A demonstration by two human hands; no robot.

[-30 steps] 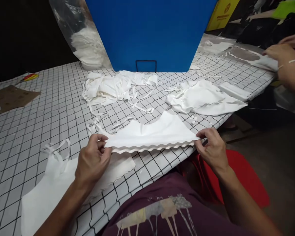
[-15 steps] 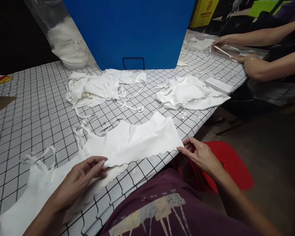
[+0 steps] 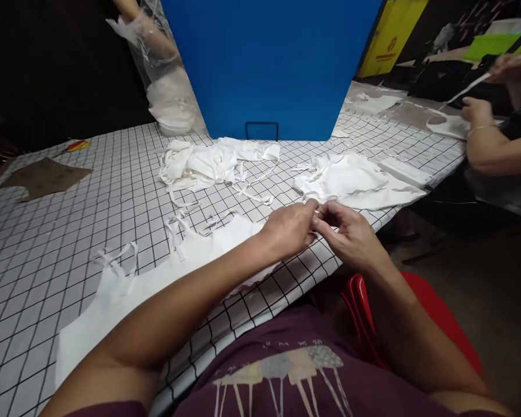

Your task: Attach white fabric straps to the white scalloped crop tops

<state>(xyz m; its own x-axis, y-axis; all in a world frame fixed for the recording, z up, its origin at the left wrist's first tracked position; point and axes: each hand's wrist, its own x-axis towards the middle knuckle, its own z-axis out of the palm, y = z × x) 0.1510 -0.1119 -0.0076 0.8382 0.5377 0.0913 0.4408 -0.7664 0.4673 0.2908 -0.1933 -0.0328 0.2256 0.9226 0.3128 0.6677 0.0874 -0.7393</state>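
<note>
A white strappy camisole top (image 3: 230, 234) lies along the table's front edge, its thin straps bunched on the far side. Over its right end my left hand (image 3: 289, 229) is closed in a pinch, fingertips against those of my right hand (image 3: 349, 234), which pinches too. A small bit of white fabric shows between the fingertips; most of the camisole's right end is hidden behind my hands. At the lower left, under my left forearm, another white strappy piece (image 3: 89, 324) lies flat.
Behind are a heap of white strappy garments (image 3: 204, 162) and a second white pile (image 3: 356, 179). A blue board (image 3: 273, 69) stands beyond them. At left lie brown card (image 3: 47, 176) and a red-yellow tool (image 3: 78, 146). A co-worker's hands (image 3: 480, 113) hold a white strip. A red stool (image 3: 438, 318) is at right.
My left hand has moved right along the camisole's edge to meet my right hand. Another person's arm has appeared at the plastic bag. The co-worker at right has raised a strip.
</note>
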